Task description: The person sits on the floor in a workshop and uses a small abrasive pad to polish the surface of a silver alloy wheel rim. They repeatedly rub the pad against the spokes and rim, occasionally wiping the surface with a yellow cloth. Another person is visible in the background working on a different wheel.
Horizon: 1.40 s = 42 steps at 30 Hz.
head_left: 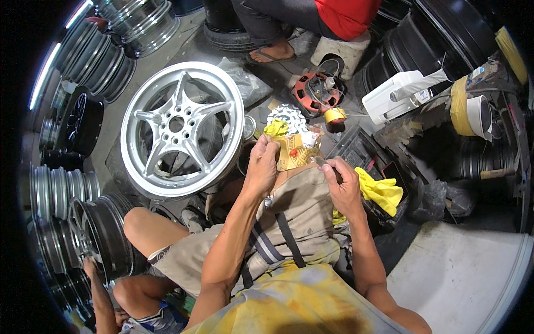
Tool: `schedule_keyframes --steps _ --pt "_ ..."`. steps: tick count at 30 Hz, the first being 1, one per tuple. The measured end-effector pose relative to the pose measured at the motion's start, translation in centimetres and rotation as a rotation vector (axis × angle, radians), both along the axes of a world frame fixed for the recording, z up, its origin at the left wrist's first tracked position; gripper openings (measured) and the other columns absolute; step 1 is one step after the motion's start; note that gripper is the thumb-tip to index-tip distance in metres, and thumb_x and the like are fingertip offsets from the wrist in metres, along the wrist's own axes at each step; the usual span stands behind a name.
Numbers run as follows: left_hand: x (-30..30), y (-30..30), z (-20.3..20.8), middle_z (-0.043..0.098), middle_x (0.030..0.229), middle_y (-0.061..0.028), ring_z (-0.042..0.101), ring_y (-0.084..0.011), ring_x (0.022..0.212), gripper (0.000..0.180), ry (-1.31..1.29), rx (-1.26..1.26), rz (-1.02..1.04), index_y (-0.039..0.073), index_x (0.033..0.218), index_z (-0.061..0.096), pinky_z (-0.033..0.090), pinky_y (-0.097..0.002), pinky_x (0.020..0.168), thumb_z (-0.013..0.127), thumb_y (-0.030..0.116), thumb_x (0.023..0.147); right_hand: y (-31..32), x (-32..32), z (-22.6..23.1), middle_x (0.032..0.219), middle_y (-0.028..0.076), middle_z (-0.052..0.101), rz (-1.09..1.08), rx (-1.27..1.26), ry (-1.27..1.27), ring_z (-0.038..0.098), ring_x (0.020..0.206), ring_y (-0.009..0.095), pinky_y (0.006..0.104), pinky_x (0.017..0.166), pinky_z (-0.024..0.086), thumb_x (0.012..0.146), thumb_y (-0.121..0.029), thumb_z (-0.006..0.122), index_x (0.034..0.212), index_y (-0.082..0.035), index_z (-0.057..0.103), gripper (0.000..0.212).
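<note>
My left hand (261, 167) pinches the edge of a yellowish-brown printed sheet of sandpaper (287, 158), its printed back up. A small red blob sits on the sheet. Close to its right edge, my right hand (343, 186) is closed on a small flat grey piece (319, 161), too small to name. Both hands are above my lap. Left of them a large silver alloy wheel (183, 106) lies face up, its spokes bare. Just beyond the sheet are a yellow cloth (276, 127) and a pile of small white round pieces (289, 118).
A red cable reel (316, 93) and a white jug (389, 100) stand ahead. Yellow gloves (379, 192) hang over a black toolbox on the right. Stacked rims (89, 61) line the left. One person sits ahead on a stool (339, 53); another person's hand (90, 267) touches a wheel at lower left.
</note>
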<state>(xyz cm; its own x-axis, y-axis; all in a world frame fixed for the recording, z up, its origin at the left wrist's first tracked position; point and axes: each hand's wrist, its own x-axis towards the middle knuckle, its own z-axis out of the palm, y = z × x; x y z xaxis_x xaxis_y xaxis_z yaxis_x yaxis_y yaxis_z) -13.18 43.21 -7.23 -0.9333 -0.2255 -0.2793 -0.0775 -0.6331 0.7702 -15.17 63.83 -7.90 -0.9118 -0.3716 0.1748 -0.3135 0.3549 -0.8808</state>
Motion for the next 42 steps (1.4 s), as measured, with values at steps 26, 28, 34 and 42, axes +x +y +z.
schedule_keyframes --steps 26,28,34,42 --pt "-9.9 3.0 -1.5 0.064 0.120 -0.0233 0.071 -0.0281 0.104 0.037 -0.076 0.118 -0.283 -0.011 0.124 0.051 0.061 -0.0406 0.089 0.037 0.017 0.104 3.3 -6.7 -0.8 0.086 0.012 0.059 -0.067 -0.056 0.069 0.058 0.078 0.026 0.0345 0.074 0.046 0.103 -0.022 0.055 0.097 0.001 0.062 0.025" --pt "-10.7 2.4 -3.6 0.065 0.119 -0.0220 0.070 -0.0267 0.104 0.040 -0.069 0.024 -0.335 -0.010 0.124 0.052 0.060 -0.0399 0.088 0.038 0.023 0.107 3.9 -6.8 -1.0 0.086 0.012 0.058 -0.067 -0.037 0.084 0.059 0.079 0.027 0.0352 0.075 0.047 0.103 -0.021 0.055 0.097 0.001 0.062 0.024" --pt "-11.6 2.8 -4.6 0.066 0.118 -0.0181 0.069 -0.0250 0.105 0.047 0.033 0.017 -0.287 -0.009 0.124 0.055 0.057 -0.0378 0.094 0.032 0.031 0.112 4.5 -7.5 -1.8 0.087 0.014 0.060 -0.155 -0.068 0.041 0.061 0.082 0.032 0.0382 0.077 0.048 0.102 -0.018 0.056 0.095 0.002 0.061 0.022" --pt "-11.2 3.2 -2.9 0.065 0.109 -0.0152 0.069 -0.0216 0.097 0.029 -0.006 0.011 -0.274 -0.006 0.118 0.052 0.060 -0.0363 0.088 0.040 0.018 0.108 3.3 -7.0 -2.9 0.087 0.016 0.061 -0.094 0.006 0.090 0.061 0.083 0.035 0.0402 0.076 0.048 0.100 -0.016 0.058 0.093 0.002 0.060 0.019"
